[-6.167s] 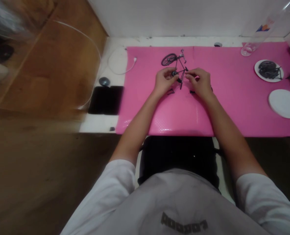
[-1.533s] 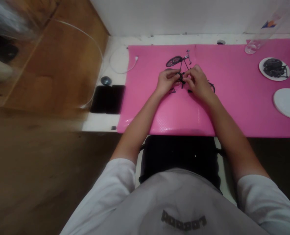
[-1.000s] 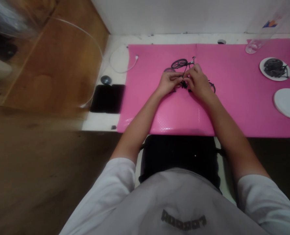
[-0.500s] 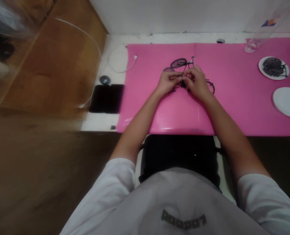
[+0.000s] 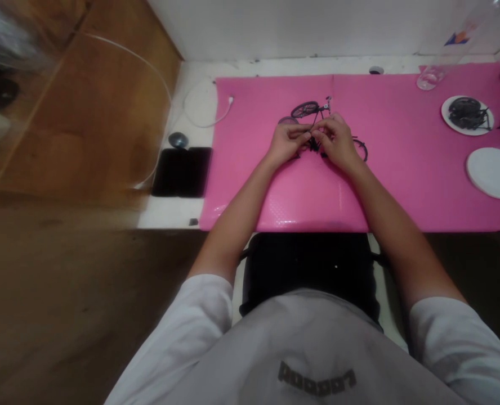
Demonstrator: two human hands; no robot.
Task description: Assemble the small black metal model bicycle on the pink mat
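A small dark model bicycle point(image 5: 305, 109) lies on the pink mat point(image 5: 406, 169), its front wheel and handlebar showing beyond my hands. My left hand point(image 5: 289, 142) and my right hand point(image 5: 335, 137) meet over it, thumbs and fingertips pinched close together. Whatever the fingertips grip is too small and too covered to make out. Dark parts show under and between the fingers. A curved black wheel-like part point(image 5: 361, 150) sticks out to the right of my right hand.
On the right stand a plate of black parts point(image 5: 468, 115), a white plate point(image 5: 494, 173) and a clear bottle point(image 5: 431, 76). To the left lie a black flat object point(image 5: 182, 172), a dark rounded object point(image 5: 178, 140) and a white cable point(image 5: 216, 121).
The whole view has shifted slightly, so the table things sit a little further left. Both hands keep nearly the same pose over the bicycle.
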